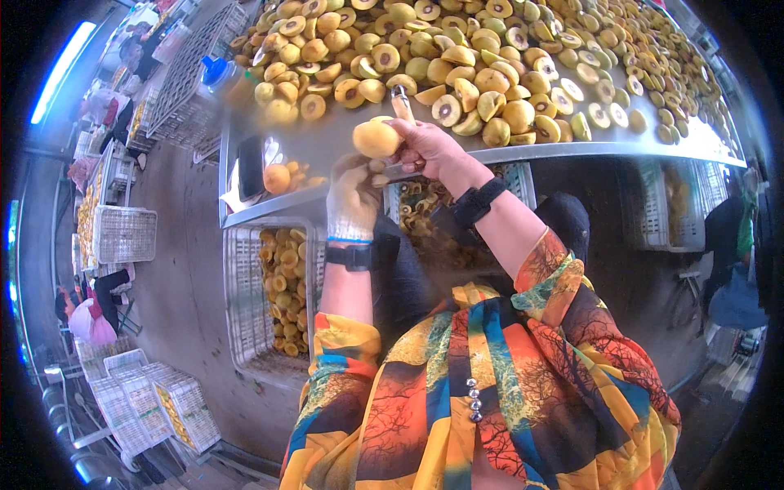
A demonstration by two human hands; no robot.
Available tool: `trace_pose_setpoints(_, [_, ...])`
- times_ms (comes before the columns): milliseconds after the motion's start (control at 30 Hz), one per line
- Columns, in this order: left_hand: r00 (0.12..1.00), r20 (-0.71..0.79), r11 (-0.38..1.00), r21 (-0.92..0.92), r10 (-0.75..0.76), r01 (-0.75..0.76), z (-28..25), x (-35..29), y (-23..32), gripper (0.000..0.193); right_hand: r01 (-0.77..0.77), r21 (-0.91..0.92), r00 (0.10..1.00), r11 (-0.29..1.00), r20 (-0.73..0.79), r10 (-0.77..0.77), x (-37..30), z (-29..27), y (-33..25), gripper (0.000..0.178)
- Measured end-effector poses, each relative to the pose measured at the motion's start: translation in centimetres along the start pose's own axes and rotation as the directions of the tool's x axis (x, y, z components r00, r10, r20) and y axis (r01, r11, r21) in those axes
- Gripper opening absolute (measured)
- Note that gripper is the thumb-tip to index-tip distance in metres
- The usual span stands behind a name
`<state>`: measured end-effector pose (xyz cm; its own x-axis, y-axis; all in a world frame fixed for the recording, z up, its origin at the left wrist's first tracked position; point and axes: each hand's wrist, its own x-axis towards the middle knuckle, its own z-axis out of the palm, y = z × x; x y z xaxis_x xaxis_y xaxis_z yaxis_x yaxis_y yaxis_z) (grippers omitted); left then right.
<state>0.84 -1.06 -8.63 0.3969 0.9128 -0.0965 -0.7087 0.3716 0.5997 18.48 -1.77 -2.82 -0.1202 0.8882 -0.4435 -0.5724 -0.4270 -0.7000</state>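
Note:
My left hand [351, 181], in a white knitted glove, is closed around a yellow peach half [376, 139] above the near edge of the metal table. Close beside it, my bare right hand [430, 150] grips a small hand tool [401, 106] with a tan handle and a metal end pointing away from me. The tool's other end lies near the underside of the peach, partly hidden by my fingers. Beyond both hands, a large heap of halved yellow peaches [457, 57] covers the table, many showing dark reddish centres.
A crate of peach halves [232, 294] stands on the floor at left. Below my hands, another crate [523, 184] holds dark-centred scraps. A phone [251, 166] and a blue-capped bottle [216, 72] are at the table's left. Stacked crates [167, 400] and other people sit farther left.

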Motion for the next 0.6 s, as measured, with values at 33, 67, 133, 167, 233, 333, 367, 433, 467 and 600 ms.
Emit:
trace_pose_setpoints(33, [0.999, -0.034, 0.998, 0.047, 0.035, -0.034, 1.9, -0.5, 0.1, 0.049, 0.044, 0.009, 0.999, 0.999, -0.013, -0.044, 0.0, 0.3, 0.4, 0.037])
trace_pose_setpoints(67, [0.996, -0.063, 0.994, 0.092, 0.065, -0.059, 4.5, -1.1, 0.1, 0.048, 0.115, -0.106, 0.992, 0.988, -0.039, -0.12, 0.3, 0.2, 0.5, 0.04])
trace_pose_setpoints(133, [0.996, -0.062, 0.985, 0.166, 0.061, -0.05, 7.0, -2.1, 0.9, 0.041, 0.235, -0.334, 0.962, 0.913, -0.054, -0.268, 0.8, 0.3, 1.0, 0.045])
trace_pose_setpoints(167, [0.999, -0.052, 0.989, 0.147, 0.006, 0.002, 6.7, -2.0, 1.0, 0.041, 0.327, -0.526, 0.909, 0.785, -0.051, -0.413, 0.7, 0.3, 1.1, 0.048])
trace_pose_setpoints(233, [0.996, -0.042, 0.989, 0.116, -0.082, 0.087, 6.0, -1.6, 1.9, 0.043, 0.426, -0.811, 0.756, 0.401, 0.075, -0.651, -0.5, 1.8, 1.2, 0.056])
trace_pose_setpoints(333, [0.962, -0.27, 0.995, 0.089, -0.027, 0.052, 5.2, 1.2, -0.1, 0.041, 0.451, -0.802, 0.76, 0.391, 0.115, -0.64, -1.6, 2.6, 1.7, 0.059])
trace_pose_setpoints(367, [0.959, -0.279, 0.996, 0.068, -0.041, 0.063, 3.7, 2.0, -0.6, 0.039, 0.539, -0.739, 0.698, 0.404, 0.123, -0.705, -1.1, 2.2, 2.4, 0.054])
trace_pose_setpoints(433, [0.927, -0.366, 0.996, -0.005, -0.084, 0.089, 4.1, 1.1, -0.5, 0.037, 0.433, -0.306, 0.885, 0.848, -0.035, -0.465, -0.7, 1.9, 1.9, 0.046])
trace_pose_setpoints(467, [0.908, -0.406, 0.994, -0.042, -0.109, 0.1, 4.4, 0.5, -0.5, 0.036, 0.304, -0.034, 0.951, 0.952, -0.05, -0.305, -0.4, 1.7, 1.5, 0.043])
trace_pose_setpoints(600, [0.961, -0.273, 0.995, 0.074, -0.049, 0.072, 5.5, -1.7, 0.2, 0.054, 0.377, -0.483, 0.872, 0.791, -0.103, -0.478, 0.8, -0.5, 0.9, 0.039])
